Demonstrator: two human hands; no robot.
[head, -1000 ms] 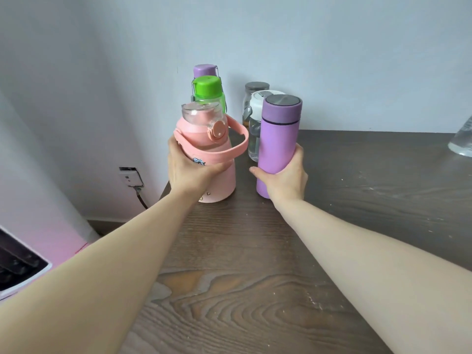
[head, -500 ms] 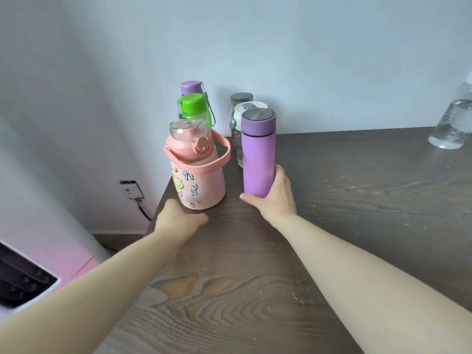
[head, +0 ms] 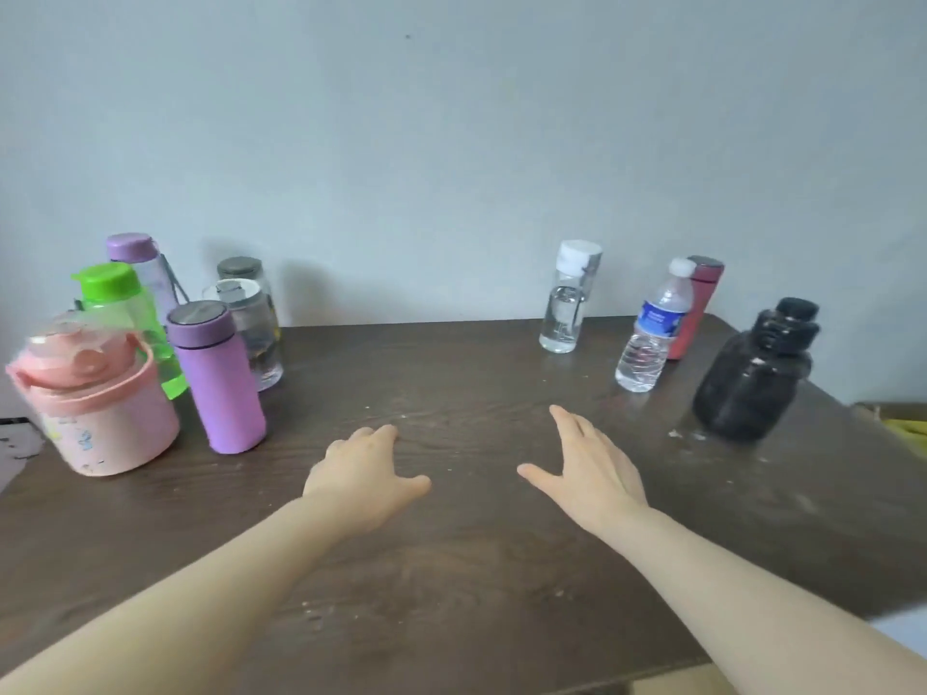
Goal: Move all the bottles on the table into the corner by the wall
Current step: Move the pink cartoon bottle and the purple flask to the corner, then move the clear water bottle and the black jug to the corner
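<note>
Six bottles cluster far left by the wall, pink jug [head: 95, 403] and purple flask [head: 218, 376] nearest. Both hands, left hand [head: 363, 476] and right hand [head: 587, 469], hover empty, fingers spread. Probably bound for the four on the right (black bottle [head: 752, 373] closest).

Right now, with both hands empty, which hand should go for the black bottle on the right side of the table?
Probably the right hand. It is open over the table, on the same side as the black bottle. The left hand lies nearer the corner group, so it would have to cross over.
</note>
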